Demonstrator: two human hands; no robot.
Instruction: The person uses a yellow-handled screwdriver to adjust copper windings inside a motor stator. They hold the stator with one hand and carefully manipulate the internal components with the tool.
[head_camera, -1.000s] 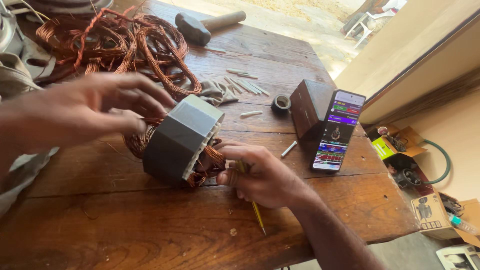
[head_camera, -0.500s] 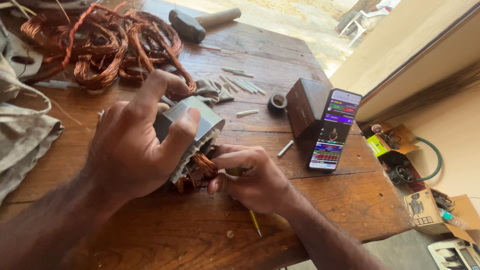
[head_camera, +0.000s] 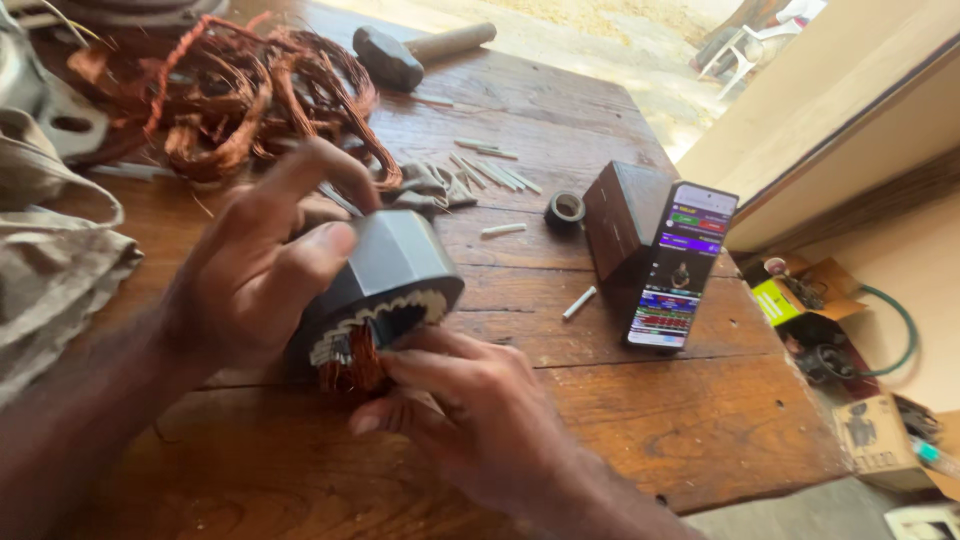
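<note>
The right hand (head_camera: 470, 420) lies nearest, low on the brown wooden plank counter (head_camera: 700, 420), its fingers bent and pressed against the open face of a grey metal motor stator with copper windings (head_camera: 385, 285); whether it pinches a wire there cannot be told. The stator sits tilted on the counter between both hands, its open end turned toward the right hand, with red-brown copper showing inside a pale toothed rim. The left hand (head_camera: 260, 270) clasps the stator's outer shell from the left, thumb over the top and fingers wrapped behind.

To the left of the left hand lies a crumpled grey-beige cloth (head_camera: 50, 270). To the right of the right hand, a small white tube (head_camera: 579, 302) rests on the wood, and beyond it a smartphone with a lit colourful screen (head_camera: 680, 268) leans against a dark brown wooden block (head_camera: 620, 215). Just beside the block stands a small black tape roll (head_camera: 565, 210).

Beyond the hands lie scattered pale narrow strips (head_camera: 495, 172), then a tangled heap of stripped copper wire coils (head_camera: 230, 100). Farthest off, a hammer with a dark head and wooden handle (head_camera: 420, 50) lies near the counter's far edge.
</note>
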